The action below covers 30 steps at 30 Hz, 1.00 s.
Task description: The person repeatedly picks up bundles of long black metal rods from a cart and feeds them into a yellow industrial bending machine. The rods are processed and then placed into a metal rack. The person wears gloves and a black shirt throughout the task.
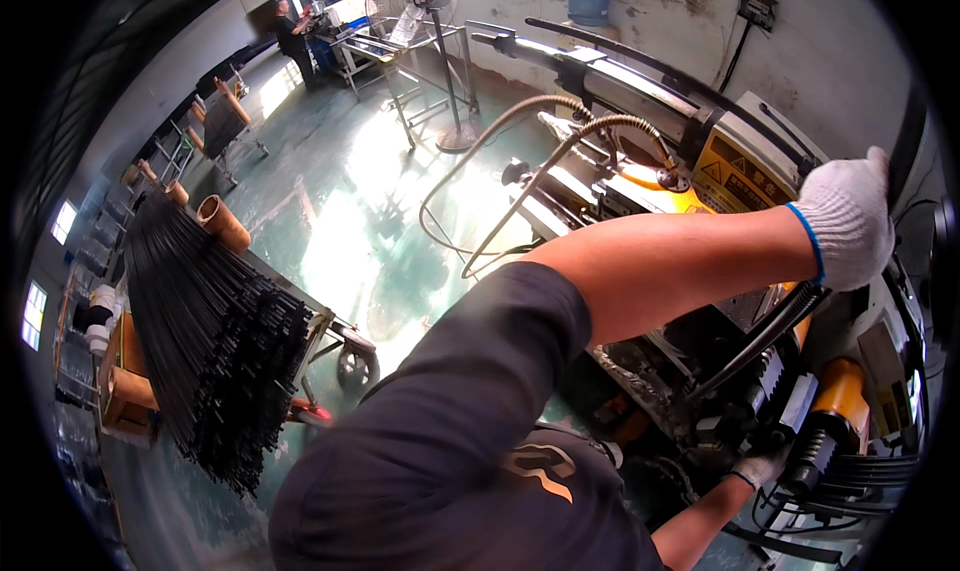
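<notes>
My left hand (pixel 848 216), in a white knit glove with a blue cuff, is raised at the right beside a dark curved bar (pixel 910 146). Its fingers look curled, but their far side and anything in them are hidden. Lower down, my right hand (pixel 764 467), also gloved, reaches in among the fittings of a machine (pixel 645 76). A black block partly covers its fingers. Close to it are a ribbed dark clamp part (pixel 812 459) and an orange cylinder (pixel 840 389). A thick black tube (pixel 745 351) curves up from the machine toward the left glove.
Flexible metal hoses (pixel 500 131) loop out over the floor from the machine. At the left, a wheeled cart (pixel 318 336) carries a large bundle of black tubes (pixel 205 321). Farther back are a standing fan (pixel 445 71), a metal-frame table (pixel 395 61) and another person (pixel 295 41).
</notes>
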Tool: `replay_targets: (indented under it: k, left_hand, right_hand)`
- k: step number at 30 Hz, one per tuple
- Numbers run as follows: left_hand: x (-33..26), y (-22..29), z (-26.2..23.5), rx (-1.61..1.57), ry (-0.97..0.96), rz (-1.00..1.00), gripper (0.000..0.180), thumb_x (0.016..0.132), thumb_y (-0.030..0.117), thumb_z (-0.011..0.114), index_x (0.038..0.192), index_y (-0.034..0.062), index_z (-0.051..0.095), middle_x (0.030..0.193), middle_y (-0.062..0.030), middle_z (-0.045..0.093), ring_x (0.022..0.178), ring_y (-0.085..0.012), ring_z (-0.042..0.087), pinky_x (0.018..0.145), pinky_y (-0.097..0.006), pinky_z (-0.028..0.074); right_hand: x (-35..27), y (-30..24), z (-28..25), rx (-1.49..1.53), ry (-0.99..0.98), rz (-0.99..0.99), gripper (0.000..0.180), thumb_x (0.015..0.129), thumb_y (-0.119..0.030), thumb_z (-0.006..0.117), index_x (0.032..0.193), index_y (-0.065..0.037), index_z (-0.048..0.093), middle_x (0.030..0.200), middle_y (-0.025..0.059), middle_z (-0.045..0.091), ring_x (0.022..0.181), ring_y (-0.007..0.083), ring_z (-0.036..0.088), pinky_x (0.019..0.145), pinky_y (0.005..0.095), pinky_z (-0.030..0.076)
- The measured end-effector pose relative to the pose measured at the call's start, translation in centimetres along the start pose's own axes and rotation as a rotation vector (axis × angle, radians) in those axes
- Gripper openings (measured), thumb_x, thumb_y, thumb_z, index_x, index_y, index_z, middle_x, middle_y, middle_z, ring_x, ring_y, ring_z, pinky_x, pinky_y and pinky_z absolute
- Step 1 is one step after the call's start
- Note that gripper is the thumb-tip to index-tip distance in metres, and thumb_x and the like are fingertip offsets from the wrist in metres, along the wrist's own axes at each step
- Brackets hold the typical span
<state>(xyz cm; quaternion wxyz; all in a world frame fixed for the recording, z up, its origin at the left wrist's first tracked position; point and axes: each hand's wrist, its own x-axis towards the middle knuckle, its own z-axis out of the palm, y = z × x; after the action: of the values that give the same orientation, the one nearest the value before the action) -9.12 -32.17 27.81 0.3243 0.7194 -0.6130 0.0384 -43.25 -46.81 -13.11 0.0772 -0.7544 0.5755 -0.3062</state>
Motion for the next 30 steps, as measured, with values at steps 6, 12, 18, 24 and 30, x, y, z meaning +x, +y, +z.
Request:
replay_targets:
  k: [6,12,18,24,30]
  left_hand:
    - [1.7,5.9,0.7,0.052,-0.236,0.15,0.106,0.078,0.031,0.088,0.157,-0.0166,0.035,0.133,-0.0254,0.072,0.122,-0.0332,0.074,0.099,-0.037,0.06]
    - [2.5,5.5,2.3,0.223,-0.149,0.199,0.107,0.077,0.038,0.092,0.152,-0.0171,0.039,0.122,-0.023,0.075,0.117,-0.0319,0.076,0.097,-0.036,0.06]
    - [3.2,5.6,3.6,0.144,-0.122,0.148,0.108,0.077,0.04,0.091,0.152,-0.017,0.038,0.124,-0.0237,0.074,0.115,-0.0311,0.076,0.097,-0.037,0.06]
    - [2.3,5.6,2.5,0.15,-0.083,0.165,0.108,0.071,0.035,0.095,0.149,-0.018,0.041,0.12,-0.0231,0.076,0.111,-0.0315,0.078,0.094,-0.038,0.061]
    - [1.1,4.8,2.1,-0.106,-0.017,0.108,0.082,0.073,0.025,0.092,0.134,-0.0148,0.054,0.111,-0.0262,0.077,0.113,-0.0376,0.077,0.095,-0.041,0.062]
  right_hand:
    - [0.5,2.6,1.9,0.311,0.023,-0.002,0.045,0.07,-0.024,0.087,0.111,-0.011,0.073,0.11,0.0139,0.072,0.102,0.0424,0.071,0.093,0.0522,0.057]
    - [-0.1,2.1,2.0,0.285,0.031,0.023,0.036,0.074,-0.021,0.083,0.108,-0.012,0.072,0.111,0.0134,0.072,0.101,0.0417,0.071,0.089,0.0532,0.055]
    - [-0.1,0.5,1.1,0.35,0.04,0.048,0.031,0.077,-0.018,0.082,0.106,-0.011,0.073,0.108,0.0139,0.073,0.099,0.0399,0.072,0.085,0.0512,0.056]
    - [0.0,0.5,1.3,0.497,0.039,0.039,0.025,0.082,-0.016,0.082,0.103,-0.007,0.073,0.104,0.0129,0.073,0.098,0.0368,0.073,0.085,0.046,0.058]
    - [1.1,1.8,4.0,1.151,-0.046,0.181,0.037,0.096,-0.028,0.062,0.126,-0.007,0.067,0.113,0.0119,0.07,0.105,0.0308,0.07,0.095,0.0459,0.057]
